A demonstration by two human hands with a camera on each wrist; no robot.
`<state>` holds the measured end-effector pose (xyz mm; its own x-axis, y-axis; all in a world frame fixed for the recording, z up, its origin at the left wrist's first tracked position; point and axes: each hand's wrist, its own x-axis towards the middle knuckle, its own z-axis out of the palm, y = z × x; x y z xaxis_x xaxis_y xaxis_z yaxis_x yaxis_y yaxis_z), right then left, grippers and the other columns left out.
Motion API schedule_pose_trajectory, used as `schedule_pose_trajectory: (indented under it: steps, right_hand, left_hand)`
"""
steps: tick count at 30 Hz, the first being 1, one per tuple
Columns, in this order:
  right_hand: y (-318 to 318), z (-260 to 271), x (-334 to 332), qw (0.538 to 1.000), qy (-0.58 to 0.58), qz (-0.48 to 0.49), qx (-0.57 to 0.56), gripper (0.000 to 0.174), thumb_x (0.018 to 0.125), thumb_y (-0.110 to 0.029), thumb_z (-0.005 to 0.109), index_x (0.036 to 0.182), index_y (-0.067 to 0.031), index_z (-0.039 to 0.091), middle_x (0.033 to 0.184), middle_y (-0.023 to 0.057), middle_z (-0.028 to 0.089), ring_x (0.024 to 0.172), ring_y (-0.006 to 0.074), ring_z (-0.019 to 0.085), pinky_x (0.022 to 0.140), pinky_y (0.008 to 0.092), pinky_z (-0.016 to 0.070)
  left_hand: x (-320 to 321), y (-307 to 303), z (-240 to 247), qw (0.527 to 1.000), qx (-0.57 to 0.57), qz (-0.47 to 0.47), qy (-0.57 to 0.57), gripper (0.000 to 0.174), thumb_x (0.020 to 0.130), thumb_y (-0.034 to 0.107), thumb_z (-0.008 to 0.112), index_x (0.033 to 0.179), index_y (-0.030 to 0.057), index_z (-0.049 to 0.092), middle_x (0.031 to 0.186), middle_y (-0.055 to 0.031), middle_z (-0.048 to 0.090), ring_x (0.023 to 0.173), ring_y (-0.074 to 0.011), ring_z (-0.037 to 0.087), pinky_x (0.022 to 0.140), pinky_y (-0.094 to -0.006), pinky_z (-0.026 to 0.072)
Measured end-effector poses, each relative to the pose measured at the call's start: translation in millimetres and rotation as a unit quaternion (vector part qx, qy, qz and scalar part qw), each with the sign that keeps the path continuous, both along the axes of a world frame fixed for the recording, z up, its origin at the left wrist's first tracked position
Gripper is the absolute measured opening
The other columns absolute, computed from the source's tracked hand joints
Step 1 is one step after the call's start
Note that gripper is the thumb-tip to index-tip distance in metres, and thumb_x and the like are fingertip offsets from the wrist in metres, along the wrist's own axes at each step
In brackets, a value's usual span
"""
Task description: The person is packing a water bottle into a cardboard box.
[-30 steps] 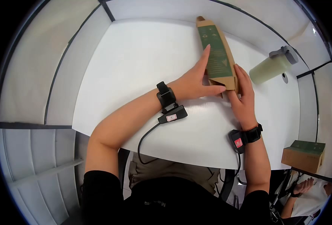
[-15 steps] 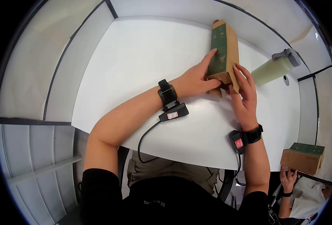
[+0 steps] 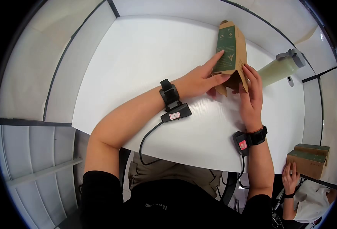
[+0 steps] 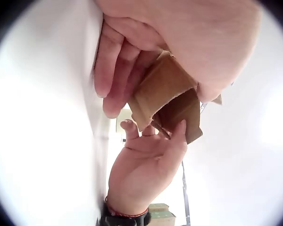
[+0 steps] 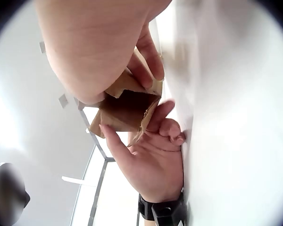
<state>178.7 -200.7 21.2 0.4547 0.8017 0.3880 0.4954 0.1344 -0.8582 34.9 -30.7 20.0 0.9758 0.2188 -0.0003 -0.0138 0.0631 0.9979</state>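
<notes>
Left hand (image 3: 201,81) and right hand (image 3: 252,95) both grip the brown-and-green carton (image 3: 231,45). Its near end flaps stand open over the white table (image 3: 138,57).

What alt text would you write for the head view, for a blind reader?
A left hand and right hand hold the open near end of a brown-and-green carton at a white table; a pale bottle sits to its right.

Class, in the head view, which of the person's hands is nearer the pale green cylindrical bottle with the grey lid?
Right. The right hand holds the brown-and-green cardboard carton on the side facing the pale green bottle; the left hand holds the carton's far side.
</notes>
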Motion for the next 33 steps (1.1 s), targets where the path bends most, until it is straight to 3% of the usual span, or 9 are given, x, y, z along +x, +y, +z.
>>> schedule_pose_trajectory:
  steps: [5, 9, 10, 11, 13, 19, 25, 28, 33]
  right_hand:
    - [-1, 0, -1, 0.999, -0.020, -0.016, -0.028, 0.057, 0.085, 0.003, 0.053, 0.141, -0.0063, 0.053, 0.148, 0.0104, 0.041, 0.128, 0.0242, 0.052, 0.099, 0.0363, 0.0508]
    - [-2, -2, 0, 1.000, -0.029, -0.005, -0.010, 0.061, 0.082, 0.006, 0.053, 0.142, -0.0079, 0.053, 0.148, 0.0102, 0.040, 0.129, 0.0261, 0.052, 0.100, 0.0368, 0.0507]
    - [-1, -2, 0, 1.000, -0.025, -0.003, -0.006, 0.062, 0.081, 0.007, 0.053, 0.142, -0.0080, 0.053, 0.147, 0.0102, 0.040, 0.129, 0.0265, 0.051, 0.100, 0.0369, 0.0507]
    - [-1, -2, 0, 1.000, -0.022, -0.001, -0.002, 0.063, 0.081, 0.008, 0.053, 0.142, -0.0081, 0.052, 0.147, 0.0102, 0.040, 0.130, 0.0270, 0.051, 0.100, 0.0371, 0.0507]
    - [-1, 1, -2, 0.999, -0.037, -0.002, -0.008, 0.064, 0.081, 0.009, 0.051, 0.143, -0.0082, 0.052, 0.147, 0.0105, 0.039, 0.131, 0.0276, 0.050, 0.100, 0.0369, 0.0506]
    - [0, -2, -1, 0.998, -0.053, 0.024, -0.010, 0.067, 0.080, 0.009, 0.048, 0.145, -0.0083, 0.050, 0.148, 0.0113, 0.038, 0.133, 0.0287, 0.047, 0.100, 0.0375, 0.0509]
    - [-1, 5, -4, 0.997, -0.033, 0.072, 0.017, 0.065, 0.082, 0.009, 0.049, 0.145, -0.0082, 0.050, 0.149, 0.0121, 0.038, 0.132, 0.0272, 0.048, 0.098, 0.0353, 0.0533]
    - [-1, 5, -4, 0.997, -0.038, 0.065, 0.002, 0.063, 0.084, 0.009, 0.050, 0.144, -0.0078, 0.051, 0.149, 0.0121, 0.038, 0.131, 0.0264, 0.050, 0.096, 0.0343, 0.0542]
    - [0, 0, -1, 0.998, -0.039, 0.039, -0.002, 0.056, 0.087, 0.009, 0.053, 0.141, -0.0065, 0.054, 0.147, 0.0120, 0.040, 0.125, 0.0247, 0.055, 0.093, 0.0328, 0.0556]
  left_hand:
    - [-4, 4, 5, 0.996, -0.079, -0.026, 0.021, 0.085, 0.104, 0.032, 0.057, 0.161, 0.0084, -0.001, 0.111, -0.0172, 0.065, 0.071, -0.0197, 0.069, 0.063, -0.0310, 0.0585]
    - [-2, 0, 5, 0.991, -0.128, -0.011, -0.040, 0.090, 0.102, 0.027, 0.062, 0.161, 0.0088, -0.004, 0.114, -0.0215, 0.067, 0.073, -0.0242, 0.072, 0.071, -0.0348, 0.0597]
    - [-4, 5, 10, 0.989, -0.140, -0.049, -0.014, 0.102, 0.098, 0.020, 0.066, 0.158, 0.0050, -0.014, 0.123, -0.0228, 0.064, 0.081, -0.0242, 0.072, 0.070, -0.0338, 0.0602]
    - [-3, 6, 7, 0.991, -0.119, -0.053, -0.012, 0.105, 0.097, 0.017, 0.067, 0.158, 0.0047, -0.017, 0.118, -0.0225, 0.066, 0.081, -0.0236, 0.072, 0.072, -0.0346, 0.0602]
    - [1, 1, -7, 0.994, -0.097, -0.035, -0.041, 0.095, 0.101, 0.012, 0.060, 0.159, 0.0112, -0.015, 0.114, -0.0247, 0.068, 0.075, -0.0253, 0.073, 0.074, -0.0354, 0.0602]
    - [0, -3, -1, 1.000, -0.004, -0.010, 0.013, 0.086, 0.101, 0.003, 0.050, 0.161, 0.0120, -0.011, 0.110, -0.0185, 0.068, 0.072, -0.0220, 0.072, 0.062, -0.0312, 0.0588]
    - [1, -2, -5, 0.998, 0.061, -0.019, 0.018, 0.085, 0.101, 0.007, 0.051, 0.161, 0.0115, -0.009, 0.108, -0.0169, 0.068, 0.073, -0.0189, 0.070, 0.057, -0.0292, 0.0551]
    - [0, -1, -11, 0.998, 0.040, -0.042, -0.022, 0.085, 0.102, 0.015, 0.051, 0.161, 0.0102, -0.011, 0.105, -0.0177, 0.069, 0.074, -0.0180, 0.070, 0.059, -0.0279, 0.0533]
    - [-1, 3, 6, 0.997, -0.013, -0.061, 0.048, 0.086, 0.104, 0.028, 0.048, 0.160, 0.0111, -0.014, 0.095, -0.0171, 0.071, 0.069, -0.0186, 0.069, 0.060, -0.0270, 0.0513]
